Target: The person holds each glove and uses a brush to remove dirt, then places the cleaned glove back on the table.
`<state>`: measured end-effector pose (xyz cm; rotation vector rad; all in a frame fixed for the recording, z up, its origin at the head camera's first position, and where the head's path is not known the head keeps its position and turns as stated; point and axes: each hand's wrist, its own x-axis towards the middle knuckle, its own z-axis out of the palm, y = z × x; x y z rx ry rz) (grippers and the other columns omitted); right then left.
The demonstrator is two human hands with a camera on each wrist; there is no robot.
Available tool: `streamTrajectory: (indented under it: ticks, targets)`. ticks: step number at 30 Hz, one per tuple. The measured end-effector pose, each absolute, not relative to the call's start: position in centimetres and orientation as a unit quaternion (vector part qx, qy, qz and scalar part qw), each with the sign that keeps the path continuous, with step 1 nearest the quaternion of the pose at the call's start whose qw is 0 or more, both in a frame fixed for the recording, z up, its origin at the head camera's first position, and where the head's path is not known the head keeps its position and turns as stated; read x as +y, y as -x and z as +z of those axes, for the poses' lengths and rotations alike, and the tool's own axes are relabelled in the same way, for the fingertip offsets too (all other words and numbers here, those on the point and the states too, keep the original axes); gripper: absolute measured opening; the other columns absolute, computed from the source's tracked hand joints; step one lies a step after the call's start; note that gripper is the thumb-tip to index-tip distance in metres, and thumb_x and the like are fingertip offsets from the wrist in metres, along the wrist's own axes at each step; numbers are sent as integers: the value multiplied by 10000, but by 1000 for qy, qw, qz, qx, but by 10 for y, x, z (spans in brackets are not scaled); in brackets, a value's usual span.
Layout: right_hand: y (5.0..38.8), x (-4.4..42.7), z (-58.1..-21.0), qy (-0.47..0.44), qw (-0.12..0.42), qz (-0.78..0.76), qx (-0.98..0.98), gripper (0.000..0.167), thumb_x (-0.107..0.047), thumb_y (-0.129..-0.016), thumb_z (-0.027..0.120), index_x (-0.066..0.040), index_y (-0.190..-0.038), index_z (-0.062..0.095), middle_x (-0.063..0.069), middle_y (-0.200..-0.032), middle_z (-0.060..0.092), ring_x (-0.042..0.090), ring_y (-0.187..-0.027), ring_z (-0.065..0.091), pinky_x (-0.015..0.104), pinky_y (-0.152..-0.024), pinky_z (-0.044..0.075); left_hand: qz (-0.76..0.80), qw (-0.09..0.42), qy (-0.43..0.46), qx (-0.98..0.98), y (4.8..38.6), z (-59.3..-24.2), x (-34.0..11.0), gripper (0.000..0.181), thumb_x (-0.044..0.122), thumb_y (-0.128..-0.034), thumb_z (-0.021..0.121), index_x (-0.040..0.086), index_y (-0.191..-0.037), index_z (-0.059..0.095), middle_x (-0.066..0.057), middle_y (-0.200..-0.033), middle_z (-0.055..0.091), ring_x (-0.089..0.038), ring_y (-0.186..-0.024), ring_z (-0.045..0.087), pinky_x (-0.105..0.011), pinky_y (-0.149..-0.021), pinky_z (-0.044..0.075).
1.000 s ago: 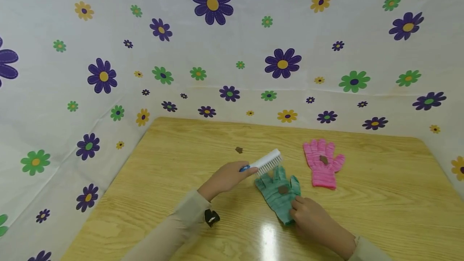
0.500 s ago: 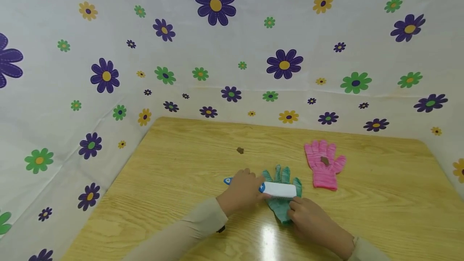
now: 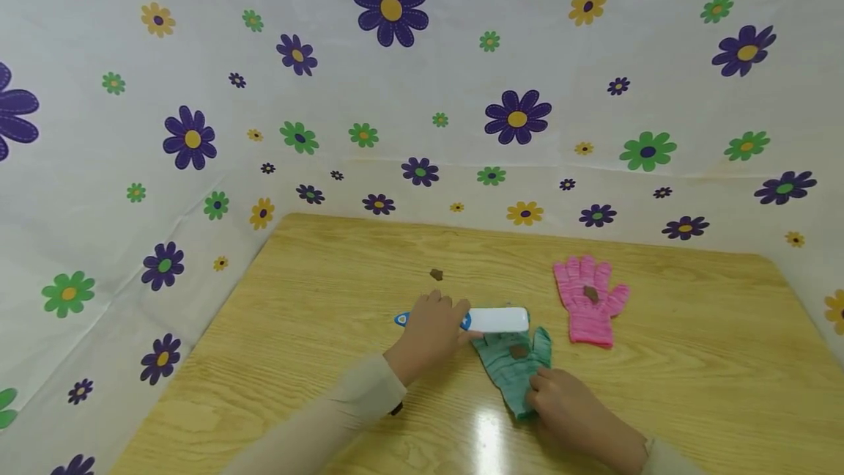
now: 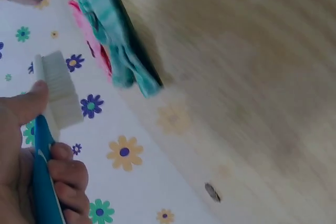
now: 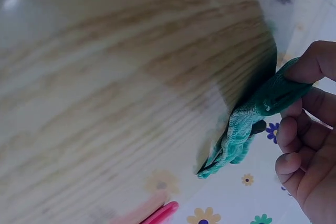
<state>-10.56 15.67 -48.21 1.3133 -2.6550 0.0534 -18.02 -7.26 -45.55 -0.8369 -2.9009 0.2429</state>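
Observation:
My left hand (image 3: 431,332) grips the blue handle of a white-headed scrub brush (image 3: 499,319). In the left wrist view the thumb lies along the neck of the brush (image 4: 59,90), above its pale bristles. The head view has the brush over the fingers of a teal knit glove (image 3: 511,372), hiding most of them. A brown patch (image 3: 519,351) shows on the glove's palm. My right hand (image 3: 570,409) pinches the glove's near right edge; the right wrist view shows thumb and fingers on the green cloth (image 5: 252,114).
A pink glove (image 3: 589,317) with a brown piece (image 3: 590,293) on it lies to the right. Another small brown piece (image 3: 437,274) sits on the wooden table (image 3: 330,277) further back. Flower-printed cloth (image 3: 448,57) hangs behind and along the left side.
The brush went from a raised tilt down across the glove's palm, then back toward its fingers, uncovering the brown patch. My right hand stays at the glove's edge.

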Motion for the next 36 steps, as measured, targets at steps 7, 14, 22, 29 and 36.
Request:
streamTrajectory:
  ticks: [7,14,22,29,36]
  targets:
    - [106,151,-475,-439,57,25,-896,118,-135,-653,741,-127,-643,624,-48,-643,504,91,-639,436,209,-558,357,77,-8,300,-951,168,-467,-67,439,599,-853,528,207,-1038,597,17,-829,639,-158,-825,545,-322,-835,456]
    - [107,144,-471,-462,96,-13,-881,101,-127,-662,745,-128,-654,645,-48,-639,509,94,-636,428,200,-566,351,75,10,244,-967,175,-471,-66,469,600,-855,519,194,-1066,622,-29,-822,664,-189,-786,563,-334,-800,465]
    - [107,142,-473,-477,121,-20,-870,89,-111,-672,739,-130,-648,655,-51,-626,515,85,-620,417,191,-549,338,89,4,140,-986,178,-470,-61,469,627,-855,494,176,-932,596,-44,-761,622,-218,-800,566,-330,-786,450]
    - [107,141,-477,-483,153,-4,-862,134,-80,-624,737,-141,-612,619,-64,-606,486,83,-613,407,187,-544,327,50,17,76,-996,191,-457,-76,517,602,-883,483,126,-1037,612,-99,-823,660,-258,-831,593,-364,-787,482]
    - [104,143,-479,-474,147,-6,-868,144,-105,-637,760,-135,-629,620,-51,-633,494,100,-642,421,198,-554,336,62,40,162,-984,181,-442,-79,595,617,-902,420,103,-1142,602,-60,-782,666,-196,-709,583,-301,-642,490]
